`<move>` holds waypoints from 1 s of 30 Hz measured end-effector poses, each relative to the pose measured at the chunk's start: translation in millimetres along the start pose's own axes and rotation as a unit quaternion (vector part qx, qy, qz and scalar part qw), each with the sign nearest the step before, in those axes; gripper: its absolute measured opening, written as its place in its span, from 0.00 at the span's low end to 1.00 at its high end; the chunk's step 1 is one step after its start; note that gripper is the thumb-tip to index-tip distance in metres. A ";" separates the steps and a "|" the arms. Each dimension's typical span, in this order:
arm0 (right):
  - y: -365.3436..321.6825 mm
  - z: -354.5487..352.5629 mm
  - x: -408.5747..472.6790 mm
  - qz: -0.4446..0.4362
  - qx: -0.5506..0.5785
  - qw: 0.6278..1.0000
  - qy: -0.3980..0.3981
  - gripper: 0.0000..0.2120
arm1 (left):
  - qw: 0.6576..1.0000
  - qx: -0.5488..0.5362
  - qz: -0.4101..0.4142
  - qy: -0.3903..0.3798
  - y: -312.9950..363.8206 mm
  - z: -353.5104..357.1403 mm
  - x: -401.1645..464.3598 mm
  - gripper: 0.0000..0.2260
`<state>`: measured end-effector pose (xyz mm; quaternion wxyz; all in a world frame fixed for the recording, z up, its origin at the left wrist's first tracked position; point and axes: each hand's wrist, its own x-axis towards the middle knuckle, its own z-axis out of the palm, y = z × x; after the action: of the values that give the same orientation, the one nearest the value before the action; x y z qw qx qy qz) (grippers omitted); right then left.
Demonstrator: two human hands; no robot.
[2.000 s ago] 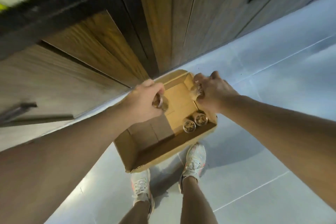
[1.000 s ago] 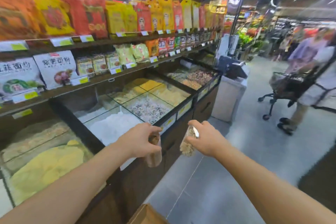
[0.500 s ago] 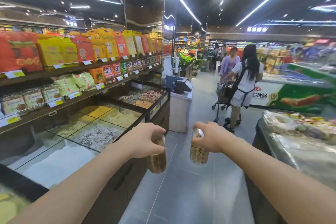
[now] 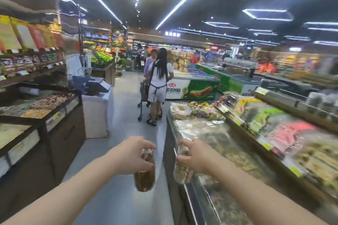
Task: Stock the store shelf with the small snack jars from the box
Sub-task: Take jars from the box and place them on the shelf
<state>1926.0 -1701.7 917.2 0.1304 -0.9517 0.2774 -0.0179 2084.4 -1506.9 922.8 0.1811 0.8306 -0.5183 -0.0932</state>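
My left hand [image 4: 130, 155] grips the top of a clear jar of dark brown snacks [image 4: 144, 177], which hangs below my fingers over the aisle floor. A second clear jar, filled with pale snacks [image 4: 182, 171], is held by its top in my right hand [image 4: 193, 155], right at the near edge of the right-hand display counter [image 4: 184, 133]. Both jars are at about waist height, roughly a hand's width apart. The box is out of view.
Bulk food bins and a dark wooden counter [image 4: 60, 133] line the left, with packaged goods on shelves [image 4: 27, 64] above. A white stand with a scale [image 4: 95, 113] blocks part of the left side. Two people with a cart [image 4: 157, 86] stand ahead in the aisle.
I lifted both jars out of the box on the floor, straightened up and turned right, from the left shelves towards the aisle and the right-hand counter. Both hands still hold their jars.
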 end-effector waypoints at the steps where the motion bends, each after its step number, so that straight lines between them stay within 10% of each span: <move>1: 21.6 -4.7 -12.1 0.022 0.004 1.000 0.004 0.29 | 1.000 0.003 0.019 -0.008 19.8 10.9 12.8 0.28; 13: 226.3 -46.4 -156.2 0.300 0.002 0.952 0.055 0.31 | 0.960 0.003 0.253 -0.120 247.4 119.1 137.8 0.30; 30: 314.5 -46.9 -336.0 0.625 0.048 0.767 0.138 0.25 | 0.790 0.001 0.569 -0.228 472.8 220.4 187.9 0.29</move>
<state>1472.3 -1789.3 894.1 0.1188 -0.5475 0.8247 -0.0770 1701.5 -1907.7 914.7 0.0768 0.3406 -0.9234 -0.1594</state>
